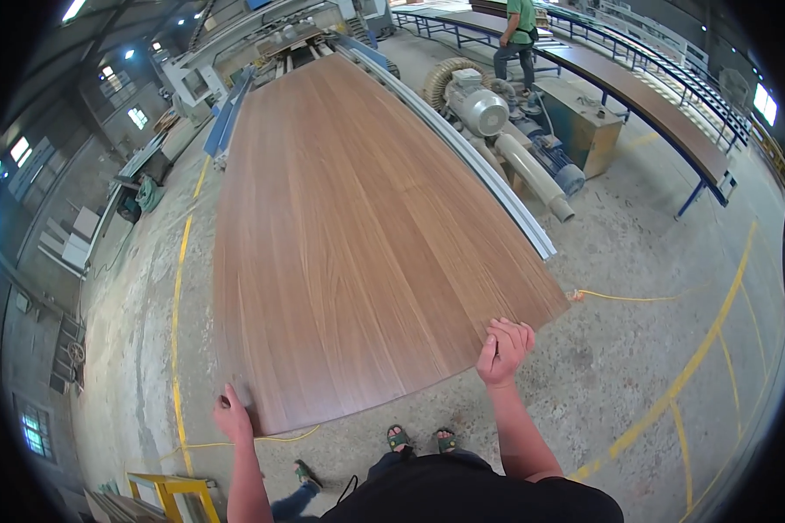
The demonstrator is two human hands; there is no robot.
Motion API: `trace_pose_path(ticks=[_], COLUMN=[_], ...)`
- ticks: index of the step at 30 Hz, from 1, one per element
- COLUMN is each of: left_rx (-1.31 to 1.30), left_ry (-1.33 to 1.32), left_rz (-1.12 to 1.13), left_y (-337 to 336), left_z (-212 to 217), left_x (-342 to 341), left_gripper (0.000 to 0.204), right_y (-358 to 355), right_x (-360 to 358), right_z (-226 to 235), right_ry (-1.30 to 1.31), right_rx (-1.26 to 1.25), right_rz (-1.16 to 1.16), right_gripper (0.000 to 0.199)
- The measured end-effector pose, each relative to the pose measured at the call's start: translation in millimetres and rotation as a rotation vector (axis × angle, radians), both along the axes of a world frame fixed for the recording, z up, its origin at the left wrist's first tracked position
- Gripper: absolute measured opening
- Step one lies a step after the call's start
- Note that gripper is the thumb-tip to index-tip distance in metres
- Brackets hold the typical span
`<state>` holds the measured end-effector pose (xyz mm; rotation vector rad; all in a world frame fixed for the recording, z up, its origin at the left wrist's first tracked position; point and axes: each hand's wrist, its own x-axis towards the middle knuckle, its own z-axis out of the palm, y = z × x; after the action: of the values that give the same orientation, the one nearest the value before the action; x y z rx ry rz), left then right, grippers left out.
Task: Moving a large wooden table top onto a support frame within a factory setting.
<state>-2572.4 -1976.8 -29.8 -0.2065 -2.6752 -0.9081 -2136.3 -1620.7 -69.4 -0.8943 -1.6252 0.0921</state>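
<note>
A large wood-grain board (349,235) stretches away from me, its far end at a machine and its near edge before my body. My left hand (233,414) is closed beside the board's near left corner. At the near edge, towards the right corner, my right hand (504,350) is also closed, its curled fingers over the board's top face. What either hand holds, if anything, is hidden inside the fingers.
A metal rail (497,192) runs along the board's right side. Beyond it stand a grey motor (480,109) and a long roller table (645,91), near a person in green (519,30). A yellow frame (174,492) and another person's leg (295,501) are at lower left.
</note>
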Motion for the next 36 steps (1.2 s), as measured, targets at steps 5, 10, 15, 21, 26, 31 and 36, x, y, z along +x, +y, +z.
trace_pose_path(ticks=[5, 10, 15, 21, 26, 31, 36], left_rx=[-0.047, -0.043, -0.086, -0.318, -0.396, -0.312, -0.272], left_ry=[-0.017, -0.130, -0.037, -0.015, 0.110, 0.073, 0.014], left_rz=[-0.024, -0.061, -0.042, 0.010, -0.068, -0.140, -0.140], left_y=[24, 48, 42, 64, 67, 66, 55], left_z=[1, 14, 13, 8, 19, 20, 25], left_x=[-7, -8, -21, -27, -11, -12, -3], left_gripper=[0.068, 0.071, 0.070, 0.071, 0.071, 0.066, 0.065], right_y=[12, 31, 39, 53, 47, 46, 32], right_x=[-2, -8, -25, -21, -24, -20, -15], right_z=[-7, -3, 9, 4, 3, 11, 45], right_ry=[-0.052, -0.074, -0.069, -0.102, -0.110, -0.122, -0.293], right_rx=[-0.026, -0.015, -0.016, 0.031, 0.017, 0.013, -0.135], right_rz=[-0.027, -0.055, -0.026, -0.020, -0.014, -0.011, 0.020], right_gripper=[0.011, 0.008, 0.005, 0.005, 0.008, 0.006, 0.012])
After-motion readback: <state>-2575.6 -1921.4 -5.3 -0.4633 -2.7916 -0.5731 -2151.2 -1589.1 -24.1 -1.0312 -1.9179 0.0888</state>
